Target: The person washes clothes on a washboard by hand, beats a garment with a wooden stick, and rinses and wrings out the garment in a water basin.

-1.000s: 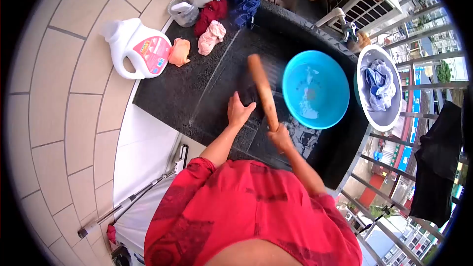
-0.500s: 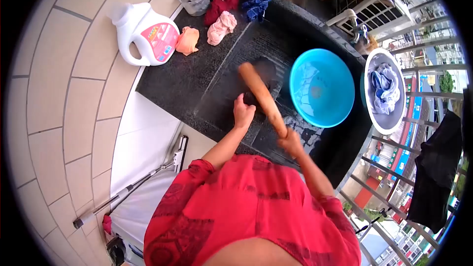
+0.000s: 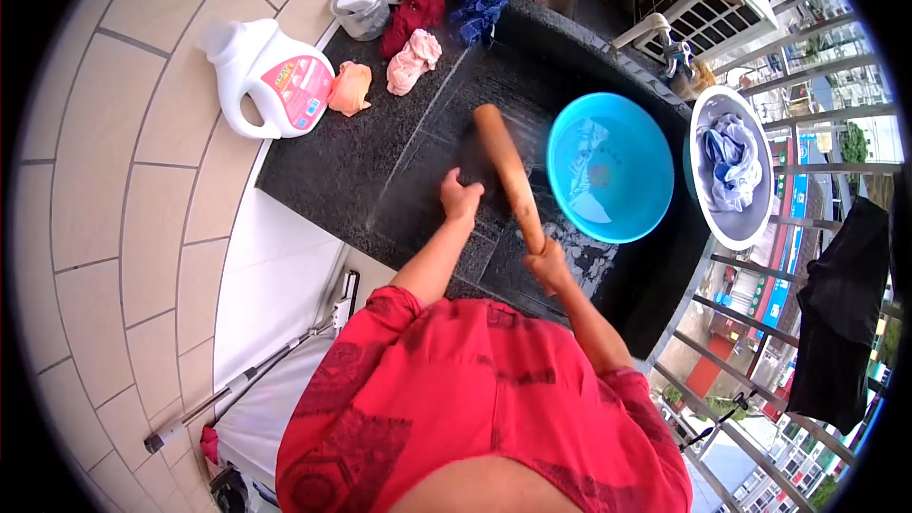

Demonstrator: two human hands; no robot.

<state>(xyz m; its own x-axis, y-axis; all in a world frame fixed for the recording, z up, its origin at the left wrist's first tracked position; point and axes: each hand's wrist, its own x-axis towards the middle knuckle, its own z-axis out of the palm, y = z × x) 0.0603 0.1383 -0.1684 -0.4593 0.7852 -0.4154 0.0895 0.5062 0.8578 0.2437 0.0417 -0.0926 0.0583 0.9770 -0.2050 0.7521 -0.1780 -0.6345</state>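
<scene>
My right hand (image 3: 548, 266) is closed round the narrow end of a wooden bat (image 3: 510, 171), which slants up and left over the dark stone sink (image 3: 399, 171). Left of the bat, my left hand (image 3: 460, 198) is low over the ribbed slab, its thumb and fingers apart. Dark material by its fingertips blends into the stone, so its edges are hard to make out. A blue basin (image 3: 608, 171) holding water stands right of the bat.
On the upper-left ledge are a white detergent bottle (image 3: 275, 81), an orange cloth (image 3: 351, 88), a pink cloth (image 3: 413, 62), a dark red cloth (image 3: 412, 21), a blue cloth (image 3: 478, 8) and a clear tub (image 3: 360, 11). A white basin (image 3: 698, 133) with clothes sits at the right edge.
Since half a second ago, the view has shifted slightly. The bat has turned more upright, and my left hand's fingers have parted from their closed grip near the dark material.
</scene>
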